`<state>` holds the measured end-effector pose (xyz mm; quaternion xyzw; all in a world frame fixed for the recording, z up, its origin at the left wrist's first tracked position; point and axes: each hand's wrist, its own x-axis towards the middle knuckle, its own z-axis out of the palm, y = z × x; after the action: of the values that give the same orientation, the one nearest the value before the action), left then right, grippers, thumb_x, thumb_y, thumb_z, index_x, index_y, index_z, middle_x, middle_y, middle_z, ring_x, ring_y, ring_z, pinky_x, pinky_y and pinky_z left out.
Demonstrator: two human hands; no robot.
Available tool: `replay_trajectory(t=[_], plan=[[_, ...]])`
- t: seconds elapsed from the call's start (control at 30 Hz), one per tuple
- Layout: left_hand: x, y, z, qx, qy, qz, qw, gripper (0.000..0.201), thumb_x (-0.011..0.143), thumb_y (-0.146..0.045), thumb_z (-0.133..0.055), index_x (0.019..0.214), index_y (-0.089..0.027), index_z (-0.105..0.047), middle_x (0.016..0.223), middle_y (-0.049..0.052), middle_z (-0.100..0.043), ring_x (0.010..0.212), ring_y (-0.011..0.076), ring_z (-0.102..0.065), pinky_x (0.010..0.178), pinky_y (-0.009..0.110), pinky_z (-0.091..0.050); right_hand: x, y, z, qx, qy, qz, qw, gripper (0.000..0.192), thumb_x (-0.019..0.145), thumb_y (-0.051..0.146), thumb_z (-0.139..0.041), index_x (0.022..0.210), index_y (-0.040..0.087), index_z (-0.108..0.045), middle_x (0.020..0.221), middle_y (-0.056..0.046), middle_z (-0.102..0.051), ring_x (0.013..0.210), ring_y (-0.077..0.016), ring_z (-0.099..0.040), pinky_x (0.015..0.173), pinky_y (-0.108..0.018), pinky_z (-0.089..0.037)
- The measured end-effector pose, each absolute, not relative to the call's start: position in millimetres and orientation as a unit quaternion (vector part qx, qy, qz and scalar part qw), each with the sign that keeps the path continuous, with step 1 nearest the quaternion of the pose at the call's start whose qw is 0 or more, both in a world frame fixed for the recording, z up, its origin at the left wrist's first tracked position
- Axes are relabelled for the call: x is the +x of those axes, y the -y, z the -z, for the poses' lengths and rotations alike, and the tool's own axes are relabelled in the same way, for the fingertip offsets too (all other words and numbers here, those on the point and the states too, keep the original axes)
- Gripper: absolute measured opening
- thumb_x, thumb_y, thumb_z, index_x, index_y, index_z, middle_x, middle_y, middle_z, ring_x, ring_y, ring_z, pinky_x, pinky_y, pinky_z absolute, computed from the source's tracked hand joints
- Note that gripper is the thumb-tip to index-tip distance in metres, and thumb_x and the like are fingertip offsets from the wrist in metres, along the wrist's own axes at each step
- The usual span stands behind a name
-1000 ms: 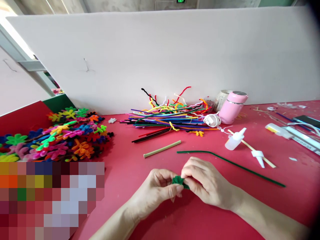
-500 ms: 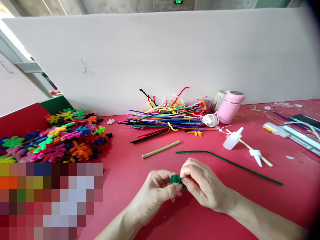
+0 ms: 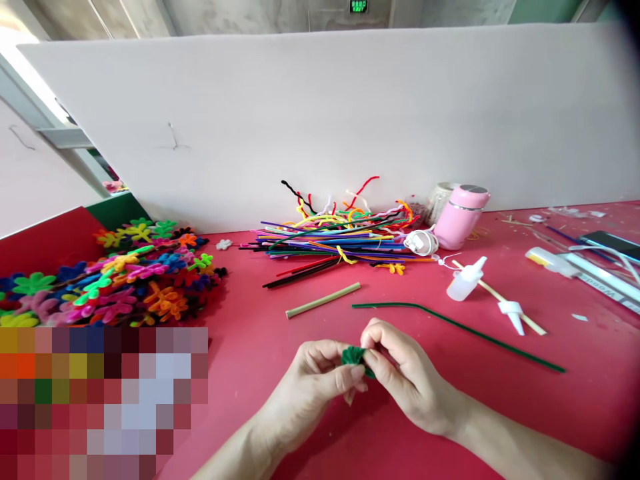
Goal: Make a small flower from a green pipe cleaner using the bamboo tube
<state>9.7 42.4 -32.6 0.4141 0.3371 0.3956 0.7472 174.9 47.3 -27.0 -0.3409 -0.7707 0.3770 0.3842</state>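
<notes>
A small dark green pipe-cleaner flower point(image 3: 353, 355) with looped petals is held over the red table, low in the middle of the view. My left hand point(image 3: 320, 373) pinches its left and lower side between thumb and fingers. On the right edge of the flower, the thumb and fingertips of my right hand point(image 3: 400, 370) are closed on its green fuzzy stem material; the exact grip is partly hidden. Just beyond my hands lies a long green pipe cleaner point(image 3: 465, 328), bent near its left end. A short pale green stick point(image 3: 323, 301) rests farther left.
Loose pipe cleaners point(image 3: 325, 241) pile up against the white board point(image 3: 320, 120). Finished-looking fuzzy flowers point(image 3: 135, 273) heap at left. To the right stand a pink bottle point(image 3: 461, 217), a white plug cable point(image 3: 421, 243), a glue bottle point(image 3: 465, 280) and a wooden stick point(image 3: 493, 291).
My right hand's fingers have shifted slightly around the flower's right edge, and its wrist sits a little lower. The left hand keeps its pinch. The whole view has tilted slightly.
</notes>
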Motion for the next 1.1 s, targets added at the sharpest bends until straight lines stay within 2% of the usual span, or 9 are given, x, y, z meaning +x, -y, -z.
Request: replay_trajectory(t=[0.17, 0.27, 0.5, 0.57, 0.73, 1.1], plan=[[8.5, -44.8, 32.9, 0.446, -0.37, -0.366, 0.728, 0.011, 0.066, -0.021, -0.068, 0.067, -0.01, -0.065, 0.055, 0.001, -0.059, 0.048, 0.0061, -0.046, 0.047, 0.018, -0.036, 183.8, -59.1, 26.4, -0.271, 0.864, -0.233, 0.354, 0.004, 0.084, 0.015, -0.044, 0.081, 0.018, -0.045, 0.074, -0.002, -0.05, 0.069, -0.0137, -0.047, 0.063, -0.026, -0.039], [8.4, -46.4, 32.1, 0.458, -0.379, -0.352, 0.723, 0.013, 0.065, -0.021, -0.069, 0.064, -0.01, -0.063, 0.054, 0.001, -0.058, 0.047, 0.0061, -0.046, 0.046, 0.018, -0.036, 186.8, -63.9, 25.7, -0.251, 0.898, -0.132, 0.338, 0.006, 0.082, 0.013, -0.045, 0.081, 0.018, -0.048, 0.074, -0.003, -0.054, 0.069, -0.0148, -0.047, 0.065, -0.028, -0.038], [6.7, -47.5, 30.6, 0.483, -0.377, -0.335, 0.716, 0.019, 0.074, -0.027, -0.061, 0.07, -0.009, -0.064, 0.057, 0.002, -0.059, 0.048, 0.0061, -0.046, 0.049, 0.019, -0.036, 188.8, -63.9, 27.4, -0.244, 0.913, -0.025, 0.328, 0.006, 0.081, 0.013, -0.048, 0.079, 0.018, -0.052, 0.073, -0.003, -0.056, 0.066, -0.0148, -0.046, 0.065, -0.03, -0.039], [7.2, -46.9, 31.3, 0.479, -0.373, -0.336, 0.72, 0.019, 0.074, -0.027, -0.061, 0.071, -0.009, -0.065, 0.058, 0.003, -0.059, 0.048, 0.0062, -0.046, 0.049, 0.019, -0.036, 189.0, -63.0, 28.6, -0.24, 0.909, -0.028, 0.341, 0.006, 0.081, 0.013, -0.049, 0.081, 0.017, -0.053, 0.074, -0.003, -0.056, 0.066, -0.0147, -0.046, 0.065, -0.03, -0.04], [8.9, -43.7, 32.8, 0.448, -0.348, -0.362, 0.739, 0.018, 0.074, -0.026, -0.061, 0.068, -0.01, -0.064, 0.058, 0.003, -0.059, 0.049, 0.0063, -0.046, 0.049, 0.019, -0.036, 187.7, -59.3, 31.1, -0.228, 0.882, -0.124, 0.394, 0.011, 0.081, 0.008, -0.047, 0.086, 0.017, -0.05, 0.076, -0.003, -0.055, 0.068, -0.0143, -0.046, 0.065, -0.029, -0.041], [9.9, -40.1, 32.3, 0.429, -0.329, -0.373, 0.754, 0.017, 0.073, -0.025, -0.062, 0.072, -0.009, -0.066, 0.059, 0.003, -0.059, 0.049, 0.0058, -0.046, 0.049, 0.018, -0.037, 183.7, -53.0, 30.5, -0.249, 0.834, -0.236, 0.432, 0.015, 0.081, 0.005, -0.046, 0.087, 0.019, -0.048, 0.077, -0.003, -0.052, 0.07, -0.0143, -0.048, 0.064, -0.027, -0.042]])
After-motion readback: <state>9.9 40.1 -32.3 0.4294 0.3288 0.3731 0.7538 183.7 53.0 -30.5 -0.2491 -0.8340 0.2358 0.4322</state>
